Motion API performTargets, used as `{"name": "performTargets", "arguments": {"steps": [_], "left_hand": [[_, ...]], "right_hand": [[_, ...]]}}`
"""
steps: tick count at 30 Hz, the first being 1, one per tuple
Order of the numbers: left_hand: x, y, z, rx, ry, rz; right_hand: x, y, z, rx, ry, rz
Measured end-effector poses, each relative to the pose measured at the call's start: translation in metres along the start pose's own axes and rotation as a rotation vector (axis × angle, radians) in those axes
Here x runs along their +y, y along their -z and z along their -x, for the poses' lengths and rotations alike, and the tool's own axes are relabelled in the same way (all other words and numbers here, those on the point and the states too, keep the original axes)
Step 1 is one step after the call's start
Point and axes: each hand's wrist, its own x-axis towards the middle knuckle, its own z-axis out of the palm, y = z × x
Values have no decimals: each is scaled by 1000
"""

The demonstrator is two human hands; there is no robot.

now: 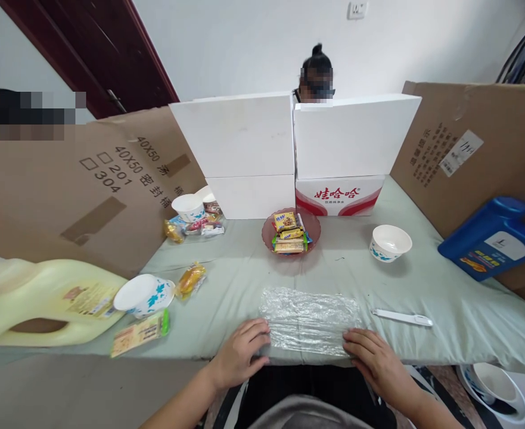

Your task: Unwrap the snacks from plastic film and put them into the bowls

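A clear, crinkled plastic bag (309, 319) lies flat near the table's front edge. At its left edge rests my left hand (243, 350), fingers extended with the tips on the plastic. My right hand (373, 356) lies at the bag's lower right corner, its fingers stretched out over the edge. Neither hand grips anything. Beyond the bag stands a reddish glass bowl (269, 241) of packaged snacks (289, 232). To the right of the bag is a slim white plastic tool (403, 317), its kind unclear.
A paper bowl (390, 243) stands right, near a tilted blue bottle (490, 238). At left are a yellow jug (65, 298), another bowl (143, 295), a wrapped bread (191, 280) and a snack packet (139, 333). White boxes (248, 143) and cardboard (110, 190) wall the table.
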Motion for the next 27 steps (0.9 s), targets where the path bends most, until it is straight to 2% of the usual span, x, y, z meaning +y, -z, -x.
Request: {"name": "performTargets", "arguments": {"steps": [5, 7, 11, 15, 18, 23, 27], "left_hand": [[2, -1, 7, 32, -69, 67], [0, -2, 7, 58, -54, 110], [-8, -3, -14, 61, 190, 47], [-14, -4, -55, -133, 450, -251], [-15, -7, -78, -198, 509, -348], [-13, -16, -81, -189, 532, -392], [-13, -10, -76, -138, 587, -422]], "right_hand": [[-3, -3, 8, 118, 55, -112], [-3, -2, 7, 169, 36, -175], [2, -2, -9, 228, -188, -217], [11, -6, -35, 261, -412, -85], [13, -8, -51, 248, -489, 78], [10, -7, -62, 163, -558, 282], [11, -4, -64, 121, -595, 363]]}}
